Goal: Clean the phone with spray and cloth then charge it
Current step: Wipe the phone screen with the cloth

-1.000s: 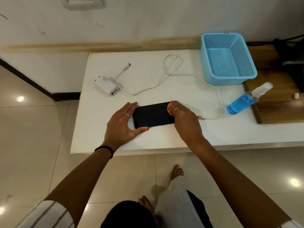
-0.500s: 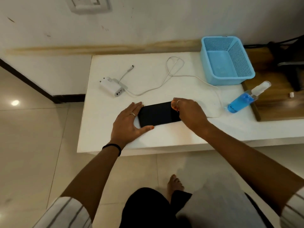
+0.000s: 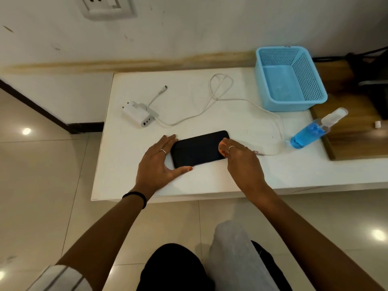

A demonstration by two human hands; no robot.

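A black phone (image 3: 199, 149) lies flat, screen dark, on the white table (image 3: 130, 181). My left hand (image 3: 158, 162) clasps its left end, thumb on the near edge and fingers on the far corner. My right hand (image 3: 241, 162) has its fingertips curled down on the phone's right end. A white charger brick (image 3: 139, 114) lies behind the phone, with a white cable (image 3: 247, 100) looping right and ending in a plug (image 3: 255, 152) on the table beside my right hand. A spray bottle of blue liquid (image 3: 312, 131) lies on its side at the right. I cannot make out a cloth.
An empty blue plastic basket (image 3: 290, 101) stands at the back right of the table. A wooden surface (image 3: 357, 139) adjoins the table on the right. A wall socket (image 3: 105, 6) is above the table. My knees are below the front edge.
Both hands stay at the phone's ends; the right fingertips have shifted slightly on its right end. My view has tilted up, bringing the wall socket into sight.
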